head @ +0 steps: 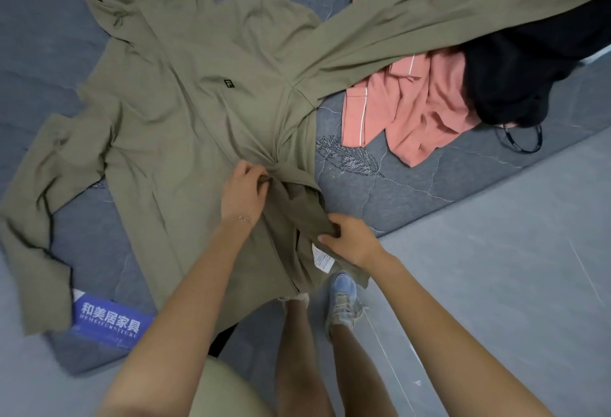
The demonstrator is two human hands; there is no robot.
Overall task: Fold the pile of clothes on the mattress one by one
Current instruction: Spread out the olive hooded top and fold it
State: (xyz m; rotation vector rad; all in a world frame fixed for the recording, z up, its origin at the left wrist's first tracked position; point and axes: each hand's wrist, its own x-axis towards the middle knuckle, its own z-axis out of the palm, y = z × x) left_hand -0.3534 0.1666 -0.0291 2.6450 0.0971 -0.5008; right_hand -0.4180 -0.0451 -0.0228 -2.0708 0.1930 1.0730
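Observation:
An olive green hooded jacket [185, 109] lies spread on the grey mattress [390, 185], hood at the top left, one sleeve stretched to the top right over the other clothes. My left hand [243, 190] pinches a bunch of the jacket's fabric near its right side. Lower down, my right hand [347, 238] grips the jacket's front edge close to the hem, beside a white care label [321, 256]. A pink garment with white piping [413, 109] and a black garment [515, 79] lie crumpled at the right.
The mattress edge runs diagonally from lower left to upper right, with grey floor [496, 268] beyond it. A blue label with white lettering [110, 319] sits on the mattress corner. My legs and a blue-grey shoe [342, 301] stand at the edge. A black cord loop [524, 139] lies near the black garment.

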